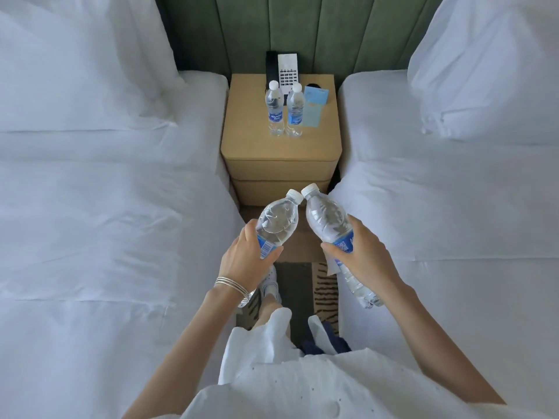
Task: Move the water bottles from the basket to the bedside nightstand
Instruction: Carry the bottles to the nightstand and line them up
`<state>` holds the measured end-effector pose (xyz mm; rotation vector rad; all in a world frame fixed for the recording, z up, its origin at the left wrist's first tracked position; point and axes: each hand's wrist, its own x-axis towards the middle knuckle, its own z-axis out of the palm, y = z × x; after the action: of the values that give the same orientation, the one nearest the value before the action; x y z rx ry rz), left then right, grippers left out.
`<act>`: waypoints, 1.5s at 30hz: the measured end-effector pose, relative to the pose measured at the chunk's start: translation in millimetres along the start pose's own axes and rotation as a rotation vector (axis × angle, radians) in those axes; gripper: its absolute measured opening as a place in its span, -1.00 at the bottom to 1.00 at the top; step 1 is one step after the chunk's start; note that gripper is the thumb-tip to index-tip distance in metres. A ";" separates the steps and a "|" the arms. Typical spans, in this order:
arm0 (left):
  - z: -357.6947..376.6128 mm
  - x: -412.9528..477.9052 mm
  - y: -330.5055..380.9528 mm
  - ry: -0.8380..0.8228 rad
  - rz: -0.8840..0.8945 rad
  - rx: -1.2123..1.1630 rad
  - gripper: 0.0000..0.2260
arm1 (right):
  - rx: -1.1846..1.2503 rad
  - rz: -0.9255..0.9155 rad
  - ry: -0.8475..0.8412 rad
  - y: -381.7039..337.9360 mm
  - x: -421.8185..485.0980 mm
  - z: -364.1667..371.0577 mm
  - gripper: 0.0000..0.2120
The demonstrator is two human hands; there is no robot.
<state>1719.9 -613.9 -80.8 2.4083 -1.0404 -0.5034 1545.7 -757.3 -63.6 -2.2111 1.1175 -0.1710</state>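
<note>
Bottles, full and fairly heavy with slick thin walls, suit a mid-body hold: left hand (242,255) wraps one bottle (276,220), right hand (363,255) wraps another (326,219).

You have a white-sheeted bed (106,207) on each side, its twin (453,207) opposite, each with a pillow (75,55) at its head. Note the green padded headboard (302,28) behind. A telephone (282,71) and a pale blue card (313,108) lie close together. Patterned carpet (325,291) covers the floor.
</note>
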 end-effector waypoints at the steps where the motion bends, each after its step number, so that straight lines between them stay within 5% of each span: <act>1: -3.8 21.9 1.2 -0.005 0.013 -0.003 -0.46 | 0.015 0.002 0.016 -4.3 19.4 -2.6 -0.37; 17: -39.5 294.6 33.0 0.081 0.111 0.008 -0.40 | 0.148 -0.006 0.141 -44.8 283.1 -35.5 -0.47; 31: 84.9 413.1 -5.1 0.326 0.130 -0.095 -0.39 | 0.219 -0.156 0.366 31.6 417.9 55.9 -0.35; 42: 182.3 492.3 -69.7 0.545 0.417 -0.348 -0.41 | 0.372 -0.356 0.630 102.8 497.0 162.8 -0.54; 45: 205.2 508.9 -81.7 0.589 0.506 -0.439 -0.42 | 0.423 -0.443 0.731 118.2 512.1 185.5 -0.45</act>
<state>1993.8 -1001.3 -368.4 1.6597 -1.0678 0.1447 1859.3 -1106.3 -364.4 -1.9969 0.7965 -1.3570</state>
